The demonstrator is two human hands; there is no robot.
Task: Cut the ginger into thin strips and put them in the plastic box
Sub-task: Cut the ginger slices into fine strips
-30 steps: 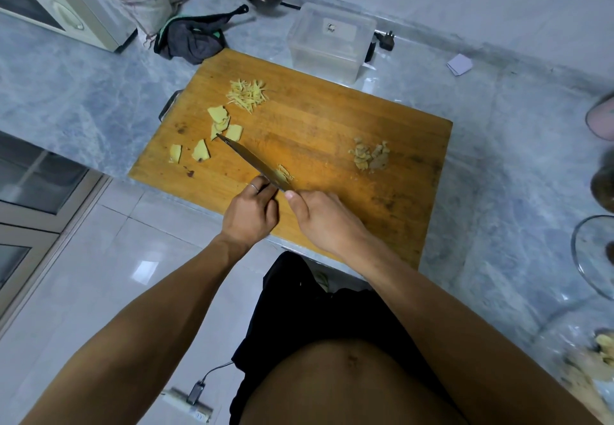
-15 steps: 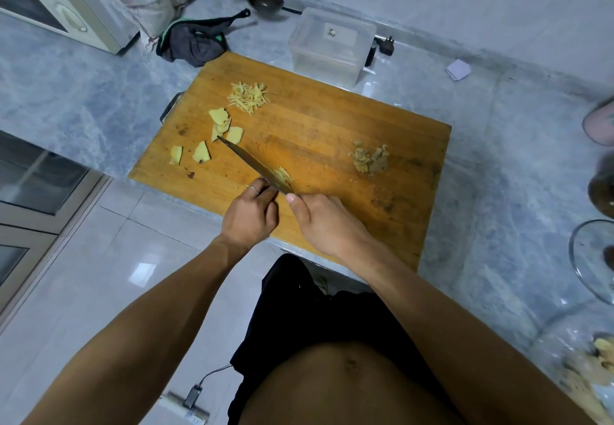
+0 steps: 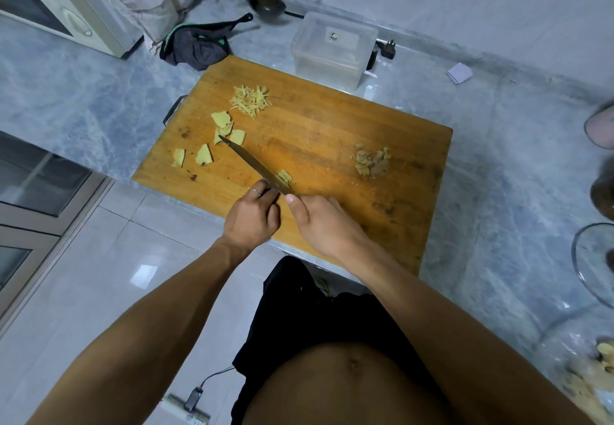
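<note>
A wooden cutting board (image 3: 332,132) lies on the counter. My right hand (image 3: 327,222) grips the handle of a knife (image 3: 252,162), whose blade points far-left across the board. My left hand (image 3: 252,213) has its fingers curled down against the blade's left side, holding a ginger piece that is hidden under them. A few fresh strips (image 3: 286,177) lie just right of the blade. A heap of cut strips (image 3: 251,101) sits at the far left, flat ginger slices (image 3: 223,124) below it. The clear plastic box (image 3: 332,49) stands behind the board.
Ginger peel scraps (image 3: 372,160) lie on the board's right half. A dark cloth (image 3: 199,44) and a microwave (image 3: 63,3) are at the far left, a glass bowl (image 3: 594,258) at the right edge. The counter's front edge runs under my hands.
Both hands and the knife stay in nearly the same spot by the small strip pile. The slices, heap and box have not moved.
</note>
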